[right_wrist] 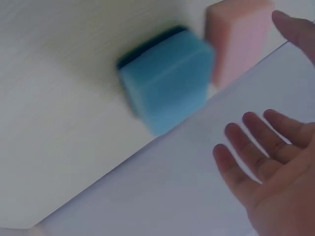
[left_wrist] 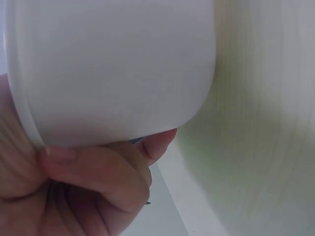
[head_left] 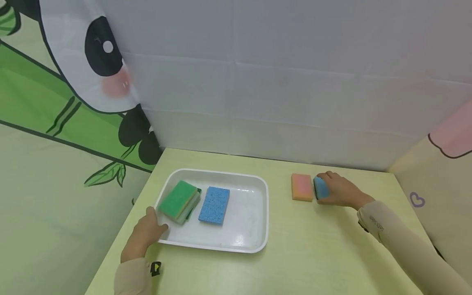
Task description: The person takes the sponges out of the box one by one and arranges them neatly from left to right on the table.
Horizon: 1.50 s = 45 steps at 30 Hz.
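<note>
My left hand [head_left: 146, 230] grips the near-left corner of a white tray [head_left: 236, 244], its thumb over the rim; in the left wrist view the fingers curl against the tray's outer wall [left_wrist: 128, 64]. Inside the tray, a green scouring sponge [head_left: 179, 196] leans on another at the left, beside a flat speckled blue sponge [head_left: 214, 205]. On the table's right side, my right hand [head_left: 341, 190] is over a blue sponge [head_left: 321, 188] with a dark scouring side. The right wrist view shows that hand's fingers spread, apart from the blue sponge [right_wrist: 170, 83].
An orange-pink sponge [head_left: 302, 187] lies just left of the blue one on the pale yellow table [head_left: 280, 266]. A white wall covering [head_left: 258, 102] rises behind the table's back edge. A cartoon-printed covering [head_left: 55, 164] hangs at the left.
</note>
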Each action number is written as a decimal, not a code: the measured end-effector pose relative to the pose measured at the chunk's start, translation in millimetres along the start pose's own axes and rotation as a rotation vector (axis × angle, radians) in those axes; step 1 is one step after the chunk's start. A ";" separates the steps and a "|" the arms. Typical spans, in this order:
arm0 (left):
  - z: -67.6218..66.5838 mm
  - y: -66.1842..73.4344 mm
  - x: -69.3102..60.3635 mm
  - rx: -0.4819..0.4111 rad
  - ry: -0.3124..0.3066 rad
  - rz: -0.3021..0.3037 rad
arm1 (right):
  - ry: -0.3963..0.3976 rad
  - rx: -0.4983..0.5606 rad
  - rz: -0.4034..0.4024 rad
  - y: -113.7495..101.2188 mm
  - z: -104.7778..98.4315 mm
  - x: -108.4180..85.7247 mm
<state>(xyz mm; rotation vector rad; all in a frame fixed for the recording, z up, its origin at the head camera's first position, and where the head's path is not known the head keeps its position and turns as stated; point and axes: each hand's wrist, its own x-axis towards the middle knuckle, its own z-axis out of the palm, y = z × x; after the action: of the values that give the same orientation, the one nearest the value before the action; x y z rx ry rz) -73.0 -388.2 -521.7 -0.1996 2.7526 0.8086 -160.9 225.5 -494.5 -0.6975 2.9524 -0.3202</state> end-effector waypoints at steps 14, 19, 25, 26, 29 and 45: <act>3.8 6.5 3.8 -0.007 0.003 0.004 | 0.037 -0.017 -0.020 -68.9 -12.0 -16.4; 5.6 5.0 6.4 -0.015 0.004 0.003 | 0.080 -0.035 -0.009 -89.2 -12.7 -24.9; 6.8 2.9 7.8 -0.025 -0.006 -0.004 | 0.123 -0.018 0.019 -109.8 -14.7 -36.5; 6.9 2.5 7.5 -0.025 -0.007 -0.006 | 0.128 -0.012 0.023 -112.7 -14.8 -38.1; 7.1 1.2 6.8 -0.030 -0.007 -0.007 | 0.135 -0.004 0.038 -118.3 -13.3 -42.5; 6.6 -1.4 11.4 -0.015 0.005 0.017 | 0.187 -0.002 0.008 -132.1 -9.2 -31.4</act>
<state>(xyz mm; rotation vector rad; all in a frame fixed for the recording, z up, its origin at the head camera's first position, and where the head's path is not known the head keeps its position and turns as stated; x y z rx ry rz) -82.2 -386.4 -531.0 -0.1822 2.7568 0.8349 -77.0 126.0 -454.8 -0.6911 3.1308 -0.4038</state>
